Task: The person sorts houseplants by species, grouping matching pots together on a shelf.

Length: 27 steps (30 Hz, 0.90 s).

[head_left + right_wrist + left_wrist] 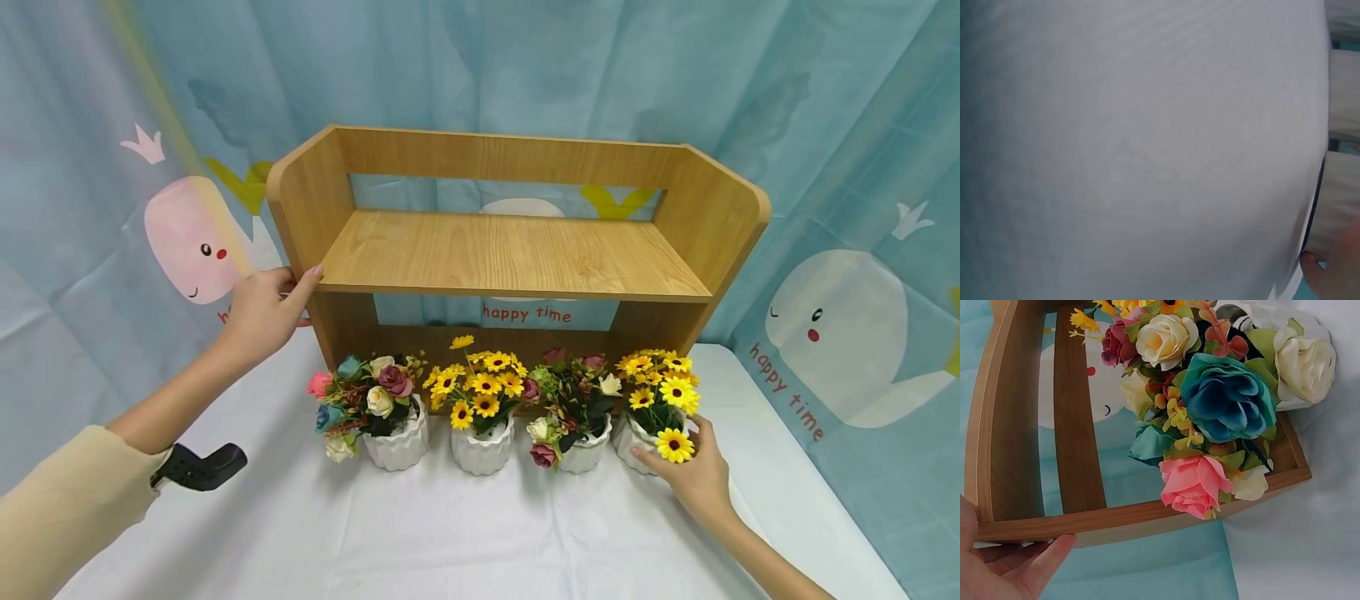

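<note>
My left hand (266, 304) grips the left side panel of a two-tier wooden shelf (510, 254), thumb at the front edge and fingers along the outer face. The left wrist view shows that hand (1016, 569) at the panel's outside. At the far right of the row, my right hand (693, 475) holds a white flower pot (633, 442) of yellow sunflowers (656, 383). Its thumb lies across the pot's front, and the other fingers are partly behind the blooms. In the right wrist view, only part of the hand (1335, 269) shows beside a pot (1338, 206).
Three more white pots stand in front of the shelf: mixed roses (397, 442) at left, sunflowers (483, 450), then dark red and cream roses (588, 450). A white cloth (450, 542) covers the table. Blue curtains (487, 67) hang behind.
</note>
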Tool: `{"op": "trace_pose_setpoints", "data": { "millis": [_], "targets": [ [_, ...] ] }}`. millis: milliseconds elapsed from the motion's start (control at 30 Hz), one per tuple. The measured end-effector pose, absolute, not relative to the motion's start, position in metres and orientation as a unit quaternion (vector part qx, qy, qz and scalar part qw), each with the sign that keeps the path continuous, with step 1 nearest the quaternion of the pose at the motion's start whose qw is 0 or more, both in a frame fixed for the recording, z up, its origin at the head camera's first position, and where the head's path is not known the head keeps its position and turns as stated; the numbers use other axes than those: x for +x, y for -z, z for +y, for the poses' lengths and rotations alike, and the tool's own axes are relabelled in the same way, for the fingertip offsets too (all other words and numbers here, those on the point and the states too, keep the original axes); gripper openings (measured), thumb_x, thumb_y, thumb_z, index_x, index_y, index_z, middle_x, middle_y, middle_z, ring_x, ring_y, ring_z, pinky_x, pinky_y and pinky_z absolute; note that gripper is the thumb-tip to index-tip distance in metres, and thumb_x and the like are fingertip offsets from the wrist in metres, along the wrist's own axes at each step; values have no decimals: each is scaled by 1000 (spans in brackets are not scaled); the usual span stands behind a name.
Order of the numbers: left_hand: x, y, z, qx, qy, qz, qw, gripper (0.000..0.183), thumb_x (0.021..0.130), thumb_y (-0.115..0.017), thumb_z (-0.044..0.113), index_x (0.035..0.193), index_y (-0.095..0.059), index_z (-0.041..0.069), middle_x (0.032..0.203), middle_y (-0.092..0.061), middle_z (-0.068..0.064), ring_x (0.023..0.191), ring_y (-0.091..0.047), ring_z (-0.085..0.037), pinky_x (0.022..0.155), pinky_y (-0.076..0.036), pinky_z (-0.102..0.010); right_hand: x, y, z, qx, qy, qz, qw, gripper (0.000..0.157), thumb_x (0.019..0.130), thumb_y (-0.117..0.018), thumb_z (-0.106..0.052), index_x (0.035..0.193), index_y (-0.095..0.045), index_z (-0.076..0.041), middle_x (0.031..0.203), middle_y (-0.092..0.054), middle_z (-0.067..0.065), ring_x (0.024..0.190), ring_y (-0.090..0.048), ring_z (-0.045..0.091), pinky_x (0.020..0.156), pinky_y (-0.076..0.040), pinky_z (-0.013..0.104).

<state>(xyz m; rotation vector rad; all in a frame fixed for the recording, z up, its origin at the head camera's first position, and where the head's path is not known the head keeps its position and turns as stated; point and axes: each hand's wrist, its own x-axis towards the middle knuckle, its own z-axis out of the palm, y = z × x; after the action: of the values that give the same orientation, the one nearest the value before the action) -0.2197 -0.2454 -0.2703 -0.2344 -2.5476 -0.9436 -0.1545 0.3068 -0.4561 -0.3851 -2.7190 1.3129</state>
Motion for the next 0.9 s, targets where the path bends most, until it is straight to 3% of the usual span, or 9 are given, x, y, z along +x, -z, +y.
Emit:
{"op": "trace_pose_setpoints", "data": {
  "millis": [100, 200, 333, 433, 667, 900],
  "targets": [
    [-219, 270, -245, -83, 338, -915, 205, 59, 112, -49, 36, 110, -69, -19, 107, -71, -41, 71, -76, -43, 52, -49, -14, -153, 455, 306, -133, -428, -892, 57, 116, 83, -91, -41, 164, -17, -3, 153, -44, 38, 139, -48, 52, 109, -48, 63],
    [-219, 271, -245, -83, 337, -915, 206, 58, 112, -50, 36, 110, -69, -19, 106, -71, -40, 71, -76, -43, 51, -49, -14, -151, 454, 306, -138, -416, -896, 73, 114, 81, -92, -41, 163, -22, -5, 144, -54, 36, 115, -62, 43, 90, -58, 46],
    [-220, 271, -246, -87, 336, -914, 209, 58, 112, -50, 36, 111, -69, -19, 106, -71, -40, 70, -76, -42, 51, -49, -14, -148, 452, 307, -143, -409, -897, 90, 111, 80, -94, -41, 163, -27, -9, 132, -62, 31, 85, -60, 23, 64, -50, 26],
    [-221, 271, -246, -88, 335, -915, 208, 59, 112, -49, 36, 111, -68, -19, 106, -71, -40, 70, -76, -41, 51, -49, -14, -145, 451, 309, -145, -407, -897, 91, 111, 79, -94, -41, 163, -27, -10, 132, -61, 31, 85, -58, 20, 63, -49, 25],
    [-221, 271, -246, -91, 334, -914, 211, 58, 112, -50, 36, 107, -69, -18, 103, -72, -39, 68, -75, -41, 50, -49, -17, -138, 440, 312, -158, -397, -901, 74, 111, 79, -94, -44, 163, -28, -12, 130, -59, 27, 94, -58, 27, 65, -49, 27],
    [-220, 271, -246, -90, 335, -914, 210, 58, 112, -50, 36, 107, -70, -18, 105, -71, -40, 68, -76, -41, 50, -49, -17, -132, 423, 314, -171, -402, -898, 43, 116, 78, -93, -48, 165, -24, -12, 152, -46, 31, 120, -54, 41, 73, -51, 25]
  ]
}}
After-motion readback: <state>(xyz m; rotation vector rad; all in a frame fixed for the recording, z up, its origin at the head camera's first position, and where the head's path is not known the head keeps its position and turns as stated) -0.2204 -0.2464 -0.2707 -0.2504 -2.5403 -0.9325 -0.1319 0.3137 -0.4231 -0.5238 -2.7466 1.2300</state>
